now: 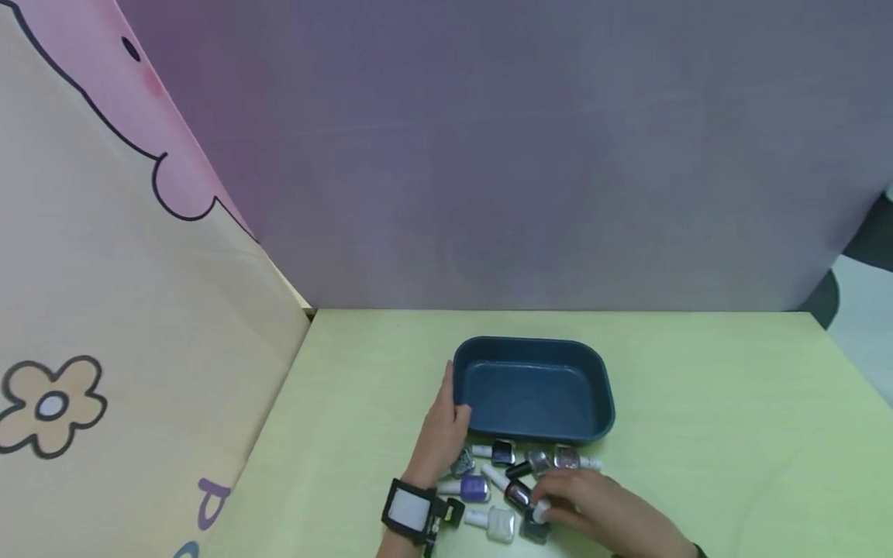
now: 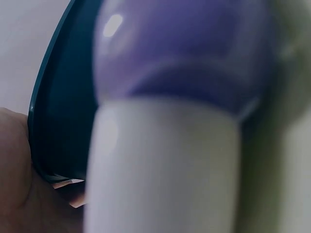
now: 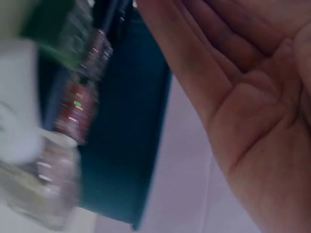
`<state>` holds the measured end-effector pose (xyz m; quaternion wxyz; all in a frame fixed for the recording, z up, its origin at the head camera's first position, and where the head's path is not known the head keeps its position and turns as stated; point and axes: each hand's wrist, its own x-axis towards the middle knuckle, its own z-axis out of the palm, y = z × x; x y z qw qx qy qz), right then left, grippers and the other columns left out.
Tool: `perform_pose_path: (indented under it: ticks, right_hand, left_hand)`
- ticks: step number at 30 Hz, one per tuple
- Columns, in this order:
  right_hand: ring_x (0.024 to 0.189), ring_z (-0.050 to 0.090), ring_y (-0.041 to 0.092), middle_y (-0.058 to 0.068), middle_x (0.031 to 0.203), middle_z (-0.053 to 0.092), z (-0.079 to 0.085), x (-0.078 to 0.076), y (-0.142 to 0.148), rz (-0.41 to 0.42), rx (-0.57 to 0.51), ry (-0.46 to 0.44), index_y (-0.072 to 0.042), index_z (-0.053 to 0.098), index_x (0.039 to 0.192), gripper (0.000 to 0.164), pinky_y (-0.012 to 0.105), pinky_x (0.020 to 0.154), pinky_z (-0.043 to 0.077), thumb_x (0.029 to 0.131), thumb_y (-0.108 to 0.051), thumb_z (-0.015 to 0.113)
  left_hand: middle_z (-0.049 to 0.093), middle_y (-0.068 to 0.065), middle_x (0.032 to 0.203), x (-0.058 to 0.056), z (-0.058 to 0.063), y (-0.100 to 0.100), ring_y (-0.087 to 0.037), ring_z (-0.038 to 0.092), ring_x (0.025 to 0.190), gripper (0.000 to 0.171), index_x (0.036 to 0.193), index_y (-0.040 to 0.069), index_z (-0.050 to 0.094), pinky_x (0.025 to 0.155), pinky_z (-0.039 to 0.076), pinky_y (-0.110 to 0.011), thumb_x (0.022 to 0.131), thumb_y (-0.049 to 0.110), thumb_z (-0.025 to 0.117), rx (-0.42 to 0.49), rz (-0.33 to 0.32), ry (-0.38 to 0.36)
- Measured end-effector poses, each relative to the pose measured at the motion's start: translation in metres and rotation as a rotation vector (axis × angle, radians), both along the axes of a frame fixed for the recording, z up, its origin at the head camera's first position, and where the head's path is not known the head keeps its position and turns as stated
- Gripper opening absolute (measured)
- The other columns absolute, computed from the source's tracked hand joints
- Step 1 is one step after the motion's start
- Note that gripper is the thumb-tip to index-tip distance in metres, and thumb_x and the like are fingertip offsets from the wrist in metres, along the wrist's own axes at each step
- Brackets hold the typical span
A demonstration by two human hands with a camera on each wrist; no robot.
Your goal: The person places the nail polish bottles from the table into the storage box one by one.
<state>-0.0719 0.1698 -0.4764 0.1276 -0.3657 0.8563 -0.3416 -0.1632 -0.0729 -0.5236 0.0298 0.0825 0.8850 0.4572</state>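
Note:
My left hand (image 1: 439, 435) holds the dark teal bin (image 1: 605, 380) at its near left corner, fingers along the side wall and thumb by the rim. Nothing shows inside the bin. My right hand (image 1: 589, 500) is over the group of nail polish bottles, pinching the white cap of a dark nail polish bottle (image 1: 536, 530); its fingertips are partly hidden. Beside it lie a dark red bottle (image 1: 518, 494) and a clear white one (image 1: 501, 525). A purple bottle (image 1: 474, 489) lies by my left wrist and fills much of the left wrist view, blurred.
Along the bin's near wall lie a black bottle (image 1: 503, 452), a glittery silver bottle (image 1: 539, 462) and a pinkish glitter bottle (image 1: 567, 456). A grey glitter bottle (image 1: 463, 463) is by the left hand. Pale green cloth (image 1: 711, 418) covers the table; a grey-purple panel (image 1: 544, 170) stands behind.

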Motion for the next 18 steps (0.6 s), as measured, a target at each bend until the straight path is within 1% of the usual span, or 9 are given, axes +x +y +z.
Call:
perform_pose_path:
  ticks: [1,4,6,9,11,13,15,18]
  right_hand:
    - [0.083,0.053,-0.008,-0.019,0.097,0.064,0.003,-0.002,-0.001,0.007,0.005,-0.024,-0.021,0.072,0.102,0.013,0.022,0.07,0.05,0.096,-0.028,0.062]
    - [0.08,0.052,-0.008,-0.017,0.094,0.065,0.015,-0.007,-0.003,0.017,0.014,-0.05,-0.019,0.073,0.1,0.011,0.02,0.068,0.049,0.095,-0.025,0.065]
    - [0.081,0.055,-0.007,-0.014,0.095,0.067,0.024,-0.01,-0.002,0.007,0.024,-0.064,-0.017,0.074,0.103,0.013,0.02,0.068,0.05,0.093,-0.022,0.067]
    - [0.085,0.059,-0.005,-0.01,0.098,0.069,0.035,-0.013,0.0,-0.008,0.018,-0.077,-0.015,0.076,0.108,0.018,0.021,0.069,0.052,0.092,-0.019,0.068]
    - [0.087,0.061,-0.003,-0.01,0.1,0.069,0.04,-0.014,0.003,-0.003,0.001,-0.064,-0.016,0.076,0.11,0.02,0.02,0.07,0.052,0.092,-0.017,0.068]
    - [0.087,0.06,-0.003,-0.01,0.099,0.069,0.044,-0.016,0.006,0.006,-0.014,-0.027,-0.017,0.077,0.11,0.019,0.02,0.07,0.052,0.093,-0.017,0.067]
    - [0.087,0.061,-0.003,-0.011,0.1,0.069,0.047,-0.016,0.009,-0.001,-0.024,-0.035,-0.019,0.076,0.11,0.02,0.02,0.07,0.052,0.094,-0.019,0.066]
    - [0.085,0.06,-0.004,-0.013,0.098,0.067,0.051,-0.017,0.015,-0.04,-0.017,-0.035,-0.02,0.076,0.11,0.019,0.021,0.069,0.052,0.095,-0.023,0.064]
  left_hand:
    - [0.029,-0.001,0.16,-0.001,0.0,0.0,-0.01,0.034,0.056,0.074,0.161,0.025,0.002,0.058,0.037,-0.028,0.1,0.017,0.043,-0.006,0.005,0.002]
    - [0.024,-0.001,0.163,-0.002,0.0,0.002,-0.011,0.036,0.059,0.073,0.161,0.021,0.004,0.059,0.036,-0.029,0.1,0.017,0.043,-0.015,0.015,0.016]
    - [0.028,-0.003,0.161,-0.003,0.001,0.002,-0.011,0.036,0.058,0.074,0.161,0.021,0.004,0.058,0.036,-0.029,0.099,0.016,0.044,-0.012,0.017,0.024]
    - [0.035,-0.004,0.157,-0.004,0.002,0.003,-0.01,0.034,0.055,0.075,0.161,0.024,0.003,0.056,0.037,-0.028,0.099,0.015,0.043,-0.001,0.02,0.029]
    - [0.037,-0.003,0.154,-0.003,0.003,0.002,-0.009,0.033,0.052,0.075,0.161,0.027,0.003,0.054,0.037,-0.027,0.099,0.015,0.043,0.011,0.018,0.03]
    - [0.034,-0.001,0.157,-0.003,0.004,0.002,-0.009,0.032,0.052,0.073,0.161,0.027,0.005,0.055,0.037,-0.027,0.1,0.015,0.043,0.013,0.018,0.031]
    - [0.03,0.002,0.16,-0.002,0.003,0.002,-0.01,0.033,0.054,0.072,0.161,0.025,0.008,0.057,0.037,-0.027,0.1,0.014,0.043,0.011,0.019,0.034]
    - [0.023,0.003,0.163,-0.001,0.001,0.002,-0.011,0.034,0.058,0.07,0.161,0.022,0.011,0.061,0.037,-0.028,0.1,0.014,0.043,0.011,0.021,0.039]
